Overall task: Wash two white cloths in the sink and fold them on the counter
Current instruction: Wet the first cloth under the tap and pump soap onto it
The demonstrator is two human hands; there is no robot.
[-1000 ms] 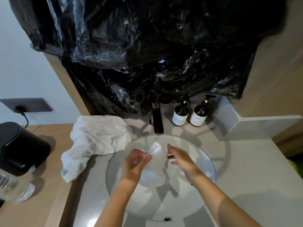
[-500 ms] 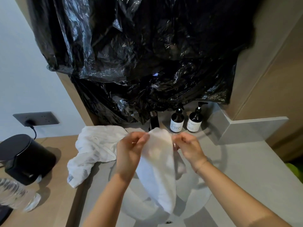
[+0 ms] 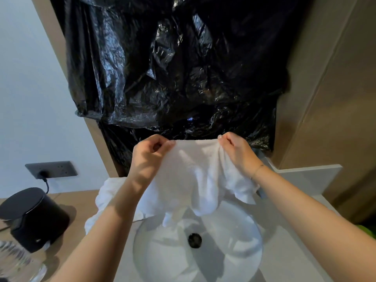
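Note:
A white cloth (image 3: 195, 171) hangs spread in the air above the round white sink (image 3: 240, 261). My left hand (image 3: 148, 155) pinches its upper left corner, and my right hand (image 3: 236, 151) pinches its upper right corner. The cloth's lower edge droops down toward the basin, above the black drain (image 3: 195, 240). A second white cloth (image 3: 105, 198) lies crumpled on the counter to the left of the sink, partly hidden behind my left forearm.
Black plastic sheeting (image 3: 173, 68) covers the wall behind the sink. A black cylindrical appliance (image 3: 36, 216) and a clear plastic bottle (image 3: 18, 265) stand on the wooden counter at left. A wall socket (image 3: 50, 169) with a plugged cable is above them. Grey counter (image 3: 305, 251) extends right.
Both hands lifted the cloth out of the basin and higher, then moved apart, stretching its top edge wide. The view tilted up, and the cloth now hides the tap and soap bottles.

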